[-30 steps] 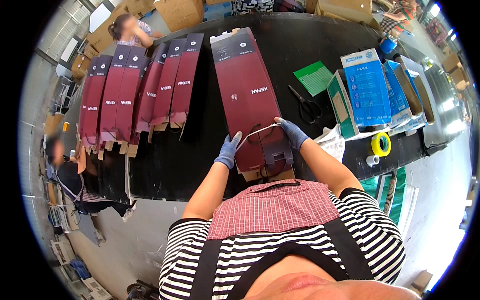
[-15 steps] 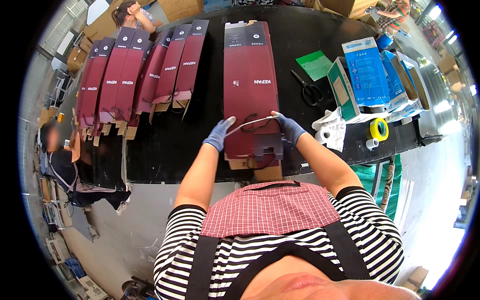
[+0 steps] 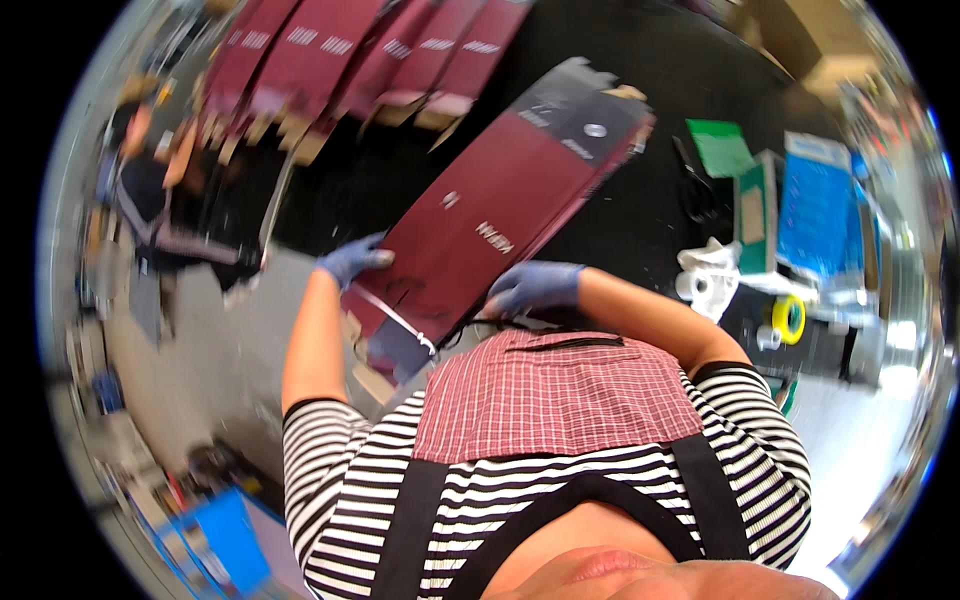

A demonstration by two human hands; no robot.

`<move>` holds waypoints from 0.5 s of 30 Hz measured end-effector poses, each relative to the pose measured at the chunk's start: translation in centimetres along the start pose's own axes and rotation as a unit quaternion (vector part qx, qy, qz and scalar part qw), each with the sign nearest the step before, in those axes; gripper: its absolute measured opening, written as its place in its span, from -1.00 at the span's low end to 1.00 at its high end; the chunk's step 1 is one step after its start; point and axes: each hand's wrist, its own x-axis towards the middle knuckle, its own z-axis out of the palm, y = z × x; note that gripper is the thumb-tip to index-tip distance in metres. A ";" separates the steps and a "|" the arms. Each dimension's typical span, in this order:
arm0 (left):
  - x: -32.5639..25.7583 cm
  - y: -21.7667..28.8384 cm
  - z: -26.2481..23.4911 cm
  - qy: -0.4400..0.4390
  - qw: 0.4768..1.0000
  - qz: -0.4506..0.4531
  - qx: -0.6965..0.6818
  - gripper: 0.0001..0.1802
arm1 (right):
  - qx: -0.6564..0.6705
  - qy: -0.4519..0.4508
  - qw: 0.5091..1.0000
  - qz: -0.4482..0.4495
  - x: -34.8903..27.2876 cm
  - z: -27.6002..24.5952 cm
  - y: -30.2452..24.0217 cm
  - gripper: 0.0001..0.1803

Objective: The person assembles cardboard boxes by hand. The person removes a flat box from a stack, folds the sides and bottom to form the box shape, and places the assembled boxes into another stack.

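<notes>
Seen from above, a person in a striped top and a red checked apron holds a long, flat, dark red carton point(image 3: 500, 225) with both hands, each in a blue glove. The left hand point(image 3: 352, 260) is curled over the carton's left long edge, near the end closest to the body, fingers wrapped onto its face. The right hand point(image 3: 530, 287) grips the opposite long edge at about the same height, fingers closed against the underside and side of the board. The carton sits between the two hands, so that its near end hangs just in front of the apron while the rest slants away and to the right, up over a black table point(image 3: 640, 220). Its far end turns black and carries a small round silver mark. A thin white band point(image 3: 395, 315) crosses the near end, just below the left hand.

Beyond the grip, along the far left side of the table, a row of matching dark red cartons point(image 3: 370, 50) lies flat, overlapping like tiles, with brown flaps showing at their near ends. To the right of the held carton lie a green sheet point(image 3: 722, 148), an open box of blue packets point(image 3: 815, 205), a heap of white cloth or paper point(image 3: 708, 272) and a yellow roll of tape point(image 3: 787, 320). At the far left another person point(image 3: 140, 190) is at the table edge, blurred.
</notes>
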 end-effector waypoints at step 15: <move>-11.7 -6.4 20.8 0.552 0.696 0.189 0.419 -0.26 | -0.558 0.212 0.791 -0.134 5.6 -24.2 -7.2 -0.24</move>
